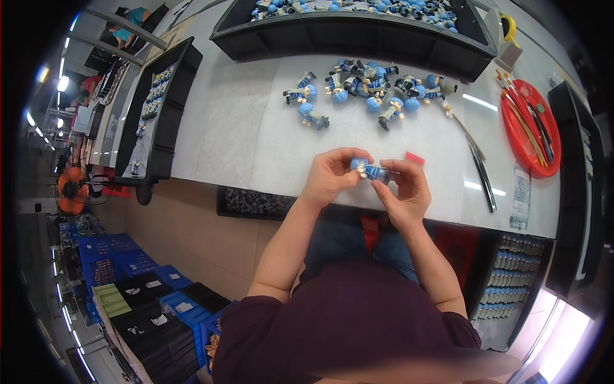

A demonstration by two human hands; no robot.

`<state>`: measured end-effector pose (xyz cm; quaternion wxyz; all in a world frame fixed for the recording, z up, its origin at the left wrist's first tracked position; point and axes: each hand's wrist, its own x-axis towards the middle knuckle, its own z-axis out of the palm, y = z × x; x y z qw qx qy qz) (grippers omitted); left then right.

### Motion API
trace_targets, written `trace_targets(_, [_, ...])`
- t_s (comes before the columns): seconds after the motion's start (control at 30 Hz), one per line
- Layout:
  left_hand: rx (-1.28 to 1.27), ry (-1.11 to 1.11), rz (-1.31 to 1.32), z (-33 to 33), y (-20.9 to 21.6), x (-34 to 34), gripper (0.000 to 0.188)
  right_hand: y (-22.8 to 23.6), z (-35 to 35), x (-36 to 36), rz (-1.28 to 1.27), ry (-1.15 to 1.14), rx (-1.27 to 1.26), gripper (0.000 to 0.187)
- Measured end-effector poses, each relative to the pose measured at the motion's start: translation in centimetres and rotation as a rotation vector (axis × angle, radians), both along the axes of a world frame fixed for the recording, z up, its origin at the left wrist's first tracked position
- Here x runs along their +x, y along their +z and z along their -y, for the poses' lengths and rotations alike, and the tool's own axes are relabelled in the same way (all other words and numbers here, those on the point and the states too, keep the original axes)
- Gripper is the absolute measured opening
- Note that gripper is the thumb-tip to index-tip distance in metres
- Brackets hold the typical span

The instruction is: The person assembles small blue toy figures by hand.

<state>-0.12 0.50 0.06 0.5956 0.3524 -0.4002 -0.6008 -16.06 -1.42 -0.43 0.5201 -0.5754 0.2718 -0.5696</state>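
Note:
Between my two hands, just over the front edge of the table, is a small doll figurine (373, 171) with a blue cap or hair and blue-and-grey clothes. My left hand (332, 176) pinches it at the head end. The fingers and thumb of my right hand (406, 191) close on its lower body. A small pink-red block (415, 158) lies just beyond my right hand. Farther back, a loose pile of similar figurines (364, 83) rests on the white table (240, 128), with a few lying apart at its left.
A long black bin (352, 45) full of figurines stands at the back. Black trays stand at the left (173, 115) and right (569, 211). A red oval dish (553, 168) holds brushes; more thin brushes (483, 176) lie nearer. Rows of figurines fill a tray (511, 281) low at the right.

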Motion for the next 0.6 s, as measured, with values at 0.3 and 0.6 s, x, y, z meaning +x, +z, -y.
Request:
trace_targets(0.3, [-0.020,-0.021,0.003,-0.11,-0.69,0.33,0.030,-0.20,0.07,-0.08,-0.005,0.047,-0.021,0.039])
trace_targets(0.6, [-0.019,-0.009,-0.008,-0.19,-0.61,0.10,0.030,-0.21,0.12,-0.06,-0.006,0.055,-0.027,0.039])
